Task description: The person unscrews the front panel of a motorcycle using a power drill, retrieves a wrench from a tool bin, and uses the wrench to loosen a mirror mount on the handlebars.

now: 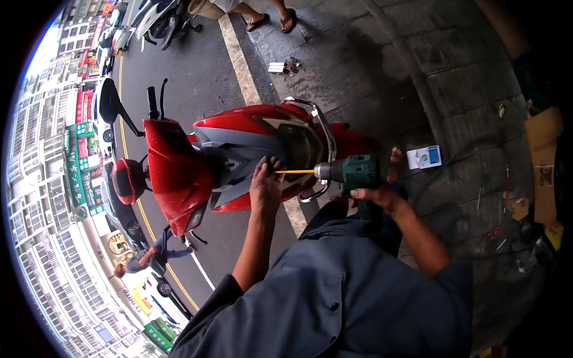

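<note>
My right hand [373,200] grips a green and black cordless drill [355,173], held sideways with its chuck pointing left. A long, thin yellow bit [295,172] extends from the chuck. My left hand [266,176] is closed at the far end of that bit, its fingertips around the tip; any smaller piece there is hidden. Both hands are over a red scooter [176,173] with a grey panel [230,161], dark screen and chrome rail [322,128].
A bare foot [396,156] is beside a white packet [424,157]. Cardboard [543,167], cables and small parts lie at right. Another person's sandaled feet [286,21] stand at the top. A passer-by [143,259], parked scooters [161,24] and cars line the street at left.
</note>
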A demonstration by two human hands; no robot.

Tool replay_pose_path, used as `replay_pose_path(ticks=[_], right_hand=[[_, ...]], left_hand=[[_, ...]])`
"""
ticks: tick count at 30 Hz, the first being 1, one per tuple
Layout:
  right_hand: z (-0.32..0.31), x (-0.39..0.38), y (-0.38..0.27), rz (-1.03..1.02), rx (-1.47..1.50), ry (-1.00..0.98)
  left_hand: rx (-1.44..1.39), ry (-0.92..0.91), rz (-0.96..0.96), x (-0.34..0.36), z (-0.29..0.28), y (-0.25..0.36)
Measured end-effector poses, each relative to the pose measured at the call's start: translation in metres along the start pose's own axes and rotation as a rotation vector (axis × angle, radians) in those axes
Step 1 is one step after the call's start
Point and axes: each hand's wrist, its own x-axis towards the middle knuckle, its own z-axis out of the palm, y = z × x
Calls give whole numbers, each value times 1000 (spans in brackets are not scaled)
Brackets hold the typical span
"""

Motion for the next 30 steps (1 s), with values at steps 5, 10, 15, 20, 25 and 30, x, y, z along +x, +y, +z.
replay_pose_path(ticks=[5, 10, 15, 20, 25, 30], right_hand=[[-34, -57, -64, -78, -165, 109], [-63, -76, -114, -116, -330, 214], [-87, -42, -132, -175, -436, 450], [-127, 2, -165, -90, -508, 526], [-198, 60, -222, 44, -697, 738], [-284, 101, -266, 432, -1031, 910]], left_hand=[[-249, -78, -31, 26, 59, -46], [-272, -185, -37, 73, 71, -46], [-331, 165, -63, 115, 67, -24], [-451, 252, 32, 170, 56, -15], [-581, 303, 91, 251, 53, -11], [-696, 399, 50, 316, 56, -5]])
